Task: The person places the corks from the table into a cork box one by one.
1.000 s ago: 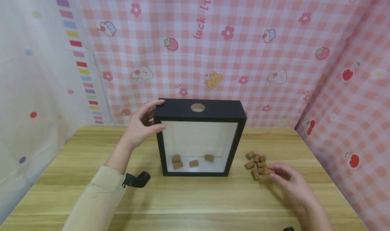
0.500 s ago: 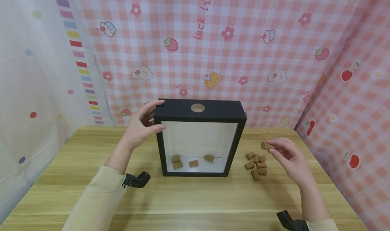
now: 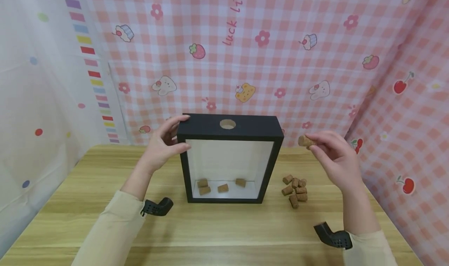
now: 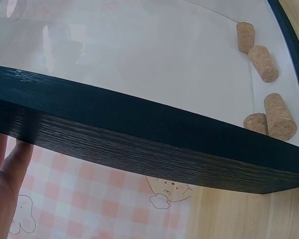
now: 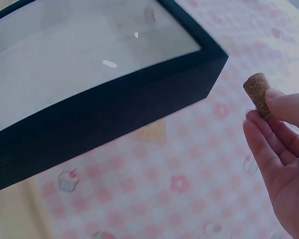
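Observation:
A black-framed shadow box (image 3: 229,130) with a clear front and a round hole (image 3: 228,124) in its top stands upright on the table. My left hand (image 3: 159,143) grips its upper left corner, thumb on the front and fingertips on top. Inside, several corks (image 3: 223,188) lie on the white floor; the left wrist view shows them too, one cork (image 4: 280,117) closest. Right of the box and above the tabletop, my right hand (image 3: 334,156) pinches a cork (image 3: 305,141) between thumb and fingers. In the right wrist view this cork (image 5: 257,92) sticks up beside the box's corner.
A loose pile of corks (image 3: 294,190) lies on the wooden table (image 3: 224,234) to the right of the box. Checked cloth (image 3: 224,71) hangs close behind the table and along its right side. Each wrist wears a black camera mount (image 3: 158,206).
My right hand has picked a cork from the pile and lifted it to nearly the height of the box's top. My left hand and the box have stayed put.

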{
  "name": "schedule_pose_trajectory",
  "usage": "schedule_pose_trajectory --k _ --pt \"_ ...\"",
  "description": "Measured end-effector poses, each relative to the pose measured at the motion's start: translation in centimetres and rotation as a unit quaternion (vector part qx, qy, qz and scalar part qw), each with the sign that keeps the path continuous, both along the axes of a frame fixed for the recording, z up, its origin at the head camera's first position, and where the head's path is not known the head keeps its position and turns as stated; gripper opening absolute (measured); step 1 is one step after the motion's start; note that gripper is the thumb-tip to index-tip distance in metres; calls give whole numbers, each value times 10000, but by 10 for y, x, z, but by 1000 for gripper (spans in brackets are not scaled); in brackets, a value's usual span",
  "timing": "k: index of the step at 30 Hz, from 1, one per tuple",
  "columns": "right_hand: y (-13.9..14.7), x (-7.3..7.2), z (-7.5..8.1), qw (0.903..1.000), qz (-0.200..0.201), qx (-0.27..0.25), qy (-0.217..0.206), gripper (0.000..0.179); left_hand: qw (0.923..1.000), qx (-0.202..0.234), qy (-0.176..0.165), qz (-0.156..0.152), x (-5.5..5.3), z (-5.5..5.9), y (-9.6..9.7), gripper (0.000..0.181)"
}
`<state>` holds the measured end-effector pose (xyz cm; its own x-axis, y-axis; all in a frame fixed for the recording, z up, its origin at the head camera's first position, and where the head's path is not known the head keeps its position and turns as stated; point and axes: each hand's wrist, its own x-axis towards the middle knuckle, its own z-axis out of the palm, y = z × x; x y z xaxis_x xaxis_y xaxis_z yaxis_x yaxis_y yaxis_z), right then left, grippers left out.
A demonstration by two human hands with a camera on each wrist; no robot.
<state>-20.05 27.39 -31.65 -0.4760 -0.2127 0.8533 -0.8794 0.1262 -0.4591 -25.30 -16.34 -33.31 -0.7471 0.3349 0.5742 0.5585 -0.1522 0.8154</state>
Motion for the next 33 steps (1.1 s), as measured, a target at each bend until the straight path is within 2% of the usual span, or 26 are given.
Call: schedule_pose_trajectory --k 4,9,12,15,17,22,27,33 --pt "-10 0 19 9998 0 190 -78 25 10000 -5 0 -5 0 -1 -1 68" --pt "-25 -3 36 9988 10 451 187 27 10000 -7 -2 -10 0 -1 -2 68" --pt "-37 -5 47 9977 203 586 275 28 10000 -3 -6 -6 0 0 -2 68" --pt "-49 -7 57 9954 259 871 294 24 10000 -13 -7 19 0 0 -1 68" --pt "-58 -8 62 9928 145 1133 373 24 10000 -13 -12 21 0 0 -1 68" --pt "-78 -14 72 9834 -102 1715 581 38 10000 11 5 -5 -1 0 0 68" --pt "-98 -22 78 9763 -58 2008 806 36 10000 30 31 -10 -1 0 0 68" --pt "-115 -31 82 9722 -110 2211 768 33 10000 9 17 14 -1 -1 0 68"
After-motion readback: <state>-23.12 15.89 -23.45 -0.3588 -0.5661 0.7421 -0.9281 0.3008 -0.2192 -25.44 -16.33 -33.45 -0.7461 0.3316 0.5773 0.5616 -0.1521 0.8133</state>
